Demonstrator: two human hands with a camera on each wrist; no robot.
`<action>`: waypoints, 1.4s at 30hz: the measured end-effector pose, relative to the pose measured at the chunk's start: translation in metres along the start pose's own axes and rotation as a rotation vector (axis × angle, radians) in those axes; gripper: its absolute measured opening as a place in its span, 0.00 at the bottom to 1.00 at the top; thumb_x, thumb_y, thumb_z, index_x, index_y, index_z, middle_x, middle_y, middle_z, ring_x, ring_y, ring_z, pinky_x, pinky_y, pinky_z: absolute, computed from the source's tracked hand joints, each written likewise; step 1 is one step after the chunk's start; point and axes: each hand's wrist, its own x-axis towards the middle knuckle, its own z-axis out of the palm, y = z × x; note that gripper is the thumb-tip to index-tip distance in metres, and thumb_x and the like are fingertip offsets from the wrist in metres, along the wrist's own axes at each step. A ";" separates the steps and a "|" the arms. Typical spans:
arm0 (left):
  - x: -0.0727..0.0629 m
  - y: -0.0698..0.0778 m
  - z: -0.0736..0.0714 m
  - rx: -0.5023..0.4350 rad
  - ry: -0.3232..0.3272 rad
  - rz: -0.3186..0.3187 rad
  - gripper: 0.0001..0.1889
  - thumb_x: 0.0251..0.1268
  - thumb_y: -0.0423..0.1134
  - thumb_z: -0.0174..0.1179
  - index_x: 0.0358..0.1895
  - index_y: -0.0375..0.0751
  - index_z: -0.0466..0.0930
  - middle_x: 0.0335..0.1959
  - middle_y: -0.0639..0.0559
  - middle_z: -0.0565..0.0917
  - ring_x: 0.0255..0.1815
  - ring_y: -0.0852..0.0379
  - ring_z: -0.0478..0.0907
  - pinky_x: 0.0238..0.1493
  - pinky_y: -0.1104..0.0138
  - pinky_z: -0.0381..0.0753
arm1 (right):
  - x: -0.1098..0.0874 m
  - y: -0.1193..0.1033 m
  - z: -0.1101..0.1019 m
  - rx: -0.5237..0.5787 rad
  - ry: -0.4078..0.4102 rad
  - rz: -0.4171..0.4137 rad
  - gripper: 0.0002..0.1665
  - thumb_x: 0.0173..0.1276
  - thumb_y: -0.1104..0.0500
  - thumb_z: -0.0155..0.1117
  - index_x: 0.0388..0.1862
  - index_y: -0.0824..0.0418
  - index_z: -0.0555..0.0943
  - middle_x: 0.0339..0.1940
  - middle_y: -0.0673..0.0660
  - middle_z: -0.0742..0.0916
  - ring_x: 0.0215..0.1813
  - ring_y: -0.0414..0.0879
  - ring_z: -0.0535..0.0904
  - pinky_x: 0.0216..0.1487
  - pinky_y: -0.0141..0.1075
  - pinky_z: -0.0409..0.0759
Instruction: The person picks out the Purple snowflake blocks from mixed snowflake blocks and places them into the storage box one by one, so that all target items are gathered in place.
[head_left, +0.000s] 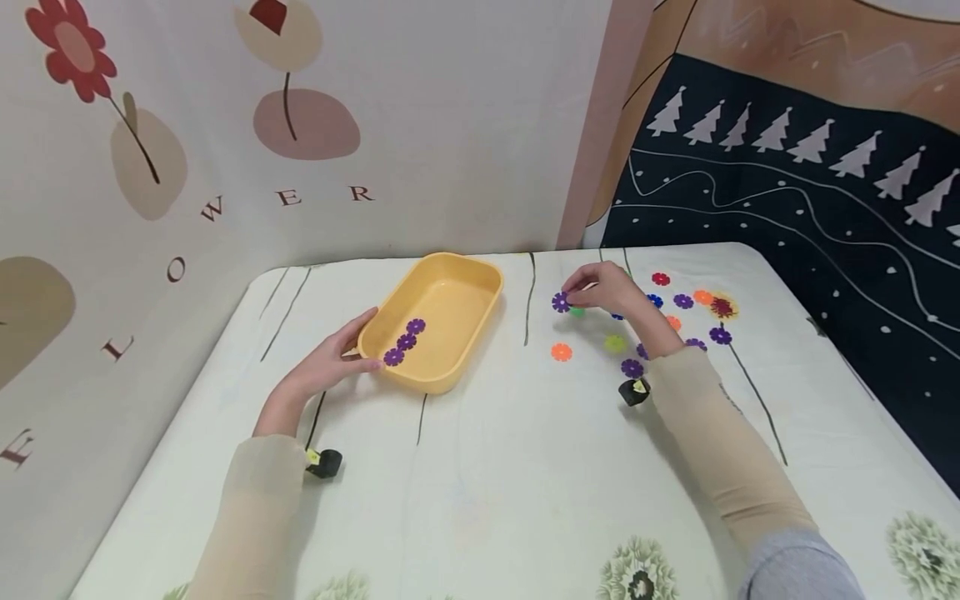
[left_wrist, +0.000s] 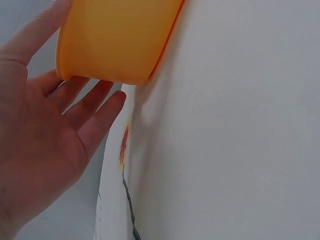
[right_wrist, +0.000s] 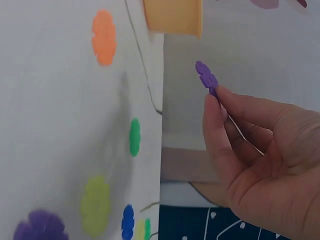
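A yellow plastic tub [head_left: 468,333] stands on the table, with several purple flower-shaped discs [head_left: 406,342] in a row inside its near-left end. My left hand [head_left: 330,358] holds that end, thumb and fingers spread around the rim; the left wrist view shows fingers passing behind the tub [left_wrist: 117,40]. To the right of the tub, my right hand [head_left: 606,287] pinches one purple flower-shaped disc [right_wrist: 206,75] between thumb and fingertips, raised over the table. A green disc [right_wrist: 135,137] lies below it on the table, partly covered by the hand in the head view.
More flower discs lie scattered at the right: an orange disc [head_left: 561,352], a yellow-green disc [head_left: 616,342], a red disc [head_left: 661,279], plus several purple and blue ones. The white patterned tablecloth [head_left: 487,500] meets a printed curtain [head_left: 465,125] behind. Black wrist cameras hang under both sleeves.
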 end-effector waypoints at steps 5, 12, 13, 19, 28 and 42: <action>-0.004 0.003 0.002 0.022 0.038 -0.018 0.48 0.67 0.43 0.66 0.82 0.51 0.41 0.83 0.42 0.50 0.79 0.36 0.57 0.75 0.46 0.65 | 0.009 -0.016 0.011 0.057 0.028 -0.011 0.13 0.71 0.62 0.64 0.53 0.64 0.83 0.52 0.63 0.85 0.52 0.53 0.83 0.56 0.37 0.86; -0.008 0.008 0.008 0.001 0.111 -0.044 0.46 0.67 0.42 0.65 0.82 0.48 0.44 0.81 0.40 0.53 0.78 0.37 0.59 0.74 0.47 0.67 | 0.023 -0.044 0.031 0.145 0.064 -0.045 0.13 0.70 0.65 0.64 0.52 0.65 0.83 0.51 0.64 0.84 0.51 0.53 0.84 0.55 0.38 0.87; -0.008 0.008 0.009 -0.003 0.122 -0.041 0.46 0.67 0.41 0.65 0.82 0.47 0.45 0.81 0.40 0.54 0.79 0.38 0.58 0.74 0.47 0.67 | 0.025 -0.048 0.034 0.160 0.069 -0.048 0.12 0.70 0.65 0.64 0.52 0.65 0.83 0.51 0.64 0.84 0.51 0.53 0.84 0.56 0.40 0.86; -0.009 0.009 0.012 -0.034 0.146 -0.017 0.45 0.68 0.40 0.64 0.81 0.44 0.46 0.81 0.40 0.54 0.79 0.37 0.56 0.75 0.45 0.65 | 0.036 -0.067 0.053 0.237 0.085 -0.086 0.11 0.70 0.66 0.64 0.50 0.67 0.84 0.49 0.64 0.85 0.49 0.52 0.84 0.54 0.40 0.87; -0.009 0.006 0.013 -0.037 0.123 -0.015 0.46 0.69 0.41 0.64 0.82 0.47 0.44 0.81 0.39 0.55 0.76 0.36 0.62 0.76 0.40 0.61 | 0.050 -0.088 0.081 0.274 0.104 -0.115 0.10 0.67 0.66 0.67 0.47 0.67 0.85 0.47 0.63 0.86 0.44 0.47 0.84 0.47 0.33 0.88; -0.011 0.010 0.013 -0.038 0.118 -0.056 0.47 0.68 0.43 0.65 0.82 0.51 0.43 0.80 0.38 0.56 0.76 0.35 0.62 0.74 0.40 0.64 | 0.070 -0.110 0.123 0.398 0.059 -0.083 0.10 0.68 0.68 0.65 0.47 0.68 0.84 0.47 0.64 0.86 0.47 0.51 0.86 0.47 0.32 0.88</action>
